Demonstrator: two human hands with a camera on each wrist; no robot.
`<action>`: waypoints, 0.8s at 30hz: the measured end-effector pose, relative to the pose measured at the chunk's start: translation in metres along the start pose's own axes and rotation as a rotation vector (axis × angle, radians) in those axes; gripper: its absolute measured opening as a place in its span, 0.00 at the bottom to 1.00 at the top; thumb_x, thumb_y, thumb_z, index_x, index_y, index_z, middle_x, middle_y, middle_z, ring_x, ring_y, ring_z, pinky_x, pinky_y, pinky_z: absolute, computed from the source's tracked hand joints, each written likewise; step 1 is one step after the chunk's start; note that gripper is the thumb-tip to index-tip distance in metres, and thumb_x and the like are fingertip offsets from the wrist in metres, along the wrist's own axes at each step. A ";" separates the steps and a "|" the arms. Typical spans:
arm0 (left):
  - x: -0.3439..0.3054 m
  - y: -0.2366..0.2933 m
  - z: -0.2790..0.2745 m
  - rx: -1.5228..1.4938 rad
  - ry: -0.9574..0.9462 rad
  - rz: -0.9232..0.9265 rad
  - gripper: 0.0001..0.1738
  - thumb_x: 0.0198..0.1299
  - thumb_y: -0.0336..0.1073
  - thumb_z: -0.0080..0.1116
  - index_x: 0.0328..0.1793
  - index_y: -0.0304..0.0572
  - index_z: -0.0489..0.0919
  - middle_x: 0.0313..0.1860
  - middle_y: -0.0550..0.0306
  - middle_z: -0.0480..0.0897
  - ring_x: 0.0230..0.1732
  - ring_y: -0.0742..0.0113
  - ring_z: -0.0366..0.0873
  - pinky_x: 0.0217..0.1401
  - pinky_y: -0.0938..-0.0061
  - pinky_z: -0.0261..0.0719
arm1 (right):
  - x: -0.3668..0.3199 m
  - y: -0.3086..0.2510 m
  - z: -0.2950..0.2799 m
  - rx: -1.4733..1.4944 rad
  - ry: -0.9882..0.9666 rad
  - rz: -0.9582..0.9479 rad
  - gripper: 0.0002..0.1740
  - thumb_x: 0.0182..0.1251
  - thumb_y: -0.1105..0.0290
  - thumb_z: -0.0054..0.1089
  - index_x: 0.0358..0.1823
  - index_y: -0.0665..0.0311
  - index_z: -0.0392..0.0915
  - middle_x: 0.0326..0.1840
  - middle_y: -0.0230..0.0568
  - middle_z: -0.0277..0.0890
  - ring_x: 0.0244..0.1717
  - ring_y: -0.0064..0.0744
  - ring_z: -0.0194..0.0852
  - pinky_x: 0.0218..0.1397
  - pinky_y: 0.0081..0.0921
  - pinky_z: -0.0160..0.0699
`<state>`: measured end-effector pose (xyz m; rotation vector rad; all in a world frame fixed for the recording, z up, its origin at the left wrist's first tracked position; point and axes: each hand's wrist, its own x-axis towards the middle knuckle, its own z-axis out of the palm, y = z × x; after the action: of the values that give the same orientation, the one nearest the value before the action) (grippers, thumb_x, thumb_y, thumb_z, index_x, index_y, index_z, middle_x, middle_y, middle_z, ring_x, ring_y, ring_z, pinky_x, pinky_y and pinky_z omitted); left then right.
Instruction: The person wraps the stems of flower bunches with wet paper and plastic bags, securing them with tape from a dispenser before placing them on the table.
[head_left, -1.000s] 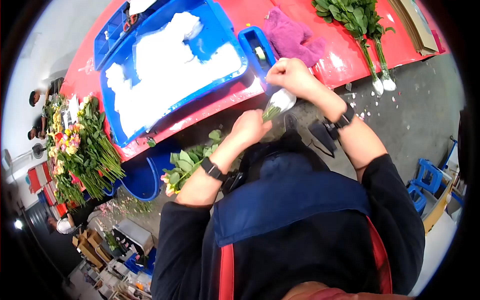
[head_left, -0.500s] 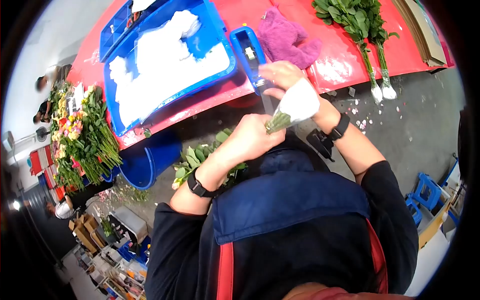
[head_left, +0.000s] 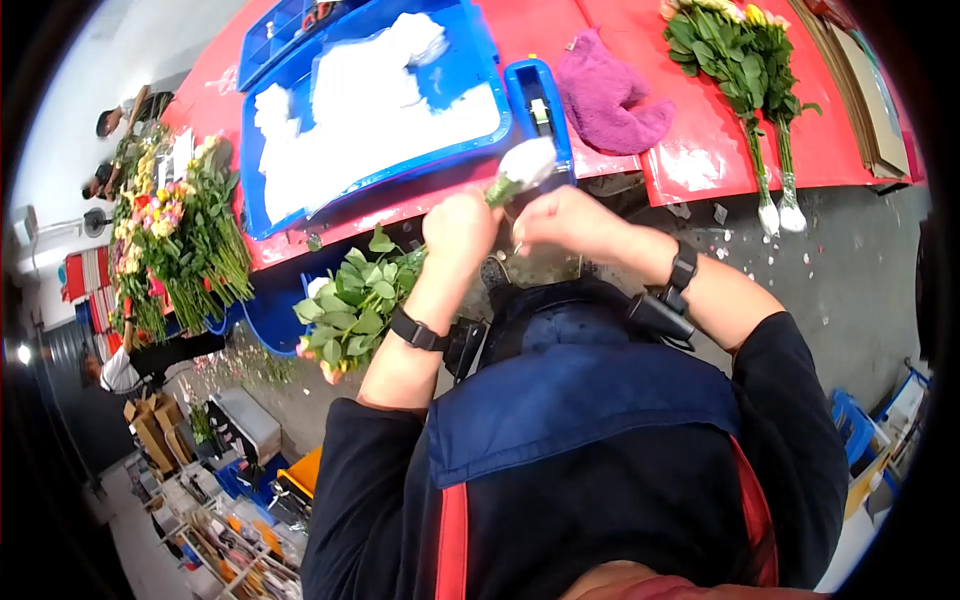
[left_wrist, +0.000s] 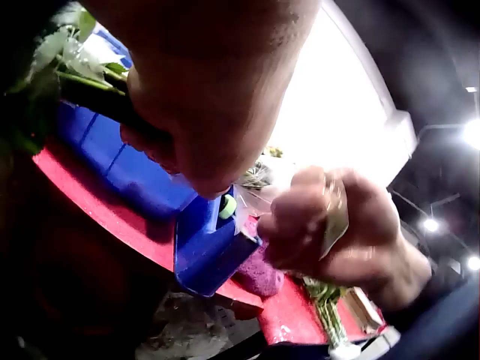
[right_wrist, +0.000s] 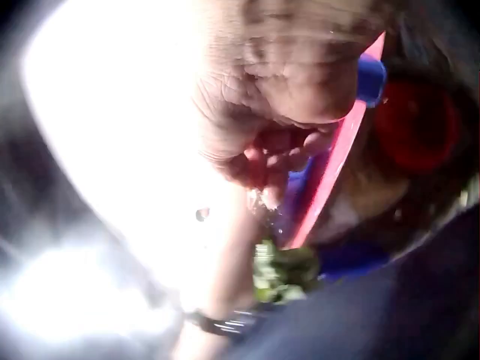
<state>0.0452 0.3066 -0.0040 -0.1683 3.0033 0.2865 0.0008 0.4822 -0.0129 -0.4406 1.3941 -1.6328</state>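
Observation:
My left hand (head_left: 460, 232) grips a bunch of leafy flowers (head_left: 352, 305) by its stems, with the heads hanging past my left forearm. Beyond that fist the stem ends stick out in a white wrap (head_left: 528, 162) under clear film. Close beside it is my right hand (head_left: 572, 222), its fingers curled in. In the left wrist view a short clear strip (left_wrist: 336, 225) shows against the fingers of the right hand (left_wrist: 367, 232). A blue tape dispenser (head_left: 562, 140) with a roll in it stands at the table edge, just past the wrapped end.
A large blue tray (head_left: 455, 150) with white material lies on the red table (head_left: 610, 170). Right of the dispenser is a purple cloth (head_left: 610, 100). Two wrapped bunches (head_left: 750, 85) lie farther right, by stacked cardboard (head_left: 860, 105). More flowers (head_left: 185, 240) stand at the left, near a blue bin (head_left: 275, 315).
My right hand has drawn back from the dispenser toward the left hand, its fingers now curled. The left hand has shifted left, and the white-wrapped end now points toward the dispenser.

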 end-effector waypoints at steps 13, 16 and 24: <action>-0.034 0.003 -0.060 -0.357 -0.575 0.105 0.17 0.52 0.43 0.61 0.33 0.32 0.81 0.26 0.39 0.81 0.30 0.49 0.81 0.39 0.60 0.79 | 0.034 -0.107 -0.028 -0.289 -0.327 0.140 0.32 0.57 0.82 0.51 0.68 0.71 0.64 0.59 0.40 0.78 0.24 0.14 0.73 0.25 0.16 0.72; -0.034 -0.001 -0.079 -0.581 -0.652 0.062 0.17 0.54 0.42 0.62 0.30 0.32 0.79 0.20 0.49 0.77 0.24 0.72 0.72 0.33 0.69 0.74 | 0.038 -0.063 -0.046 -0.462 -0.440 0.038 0.24 0.59 0.75 0.59 0.60 0.65 0.75 0.55 0.34 0.80 0.40 0.17 0.75 0.45 0.21 0.76; -0.018 0.002 -0.079 -0.624 -0.493 -0.080 0.16 0.50 0.40 0.60 0.32 0.30 0.80 0.22 0.39 0.79 0.26 0.50 0.80 0.36 0.62 0.76 | -0.006 0.010 -0.016 -0.329 0.124 -0.283 0.11 0.62 0.71 0.64 0.44 0.68 0.83 0.36 0.35 0.84 0.41 0.22 0.79 0.47 0.24 0.77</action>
<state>0.0543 0.2950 0.0756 -0.2294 2.3292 1.0708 -0.0047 0.4970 -0.0248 -0.7670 1.7687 -1.6779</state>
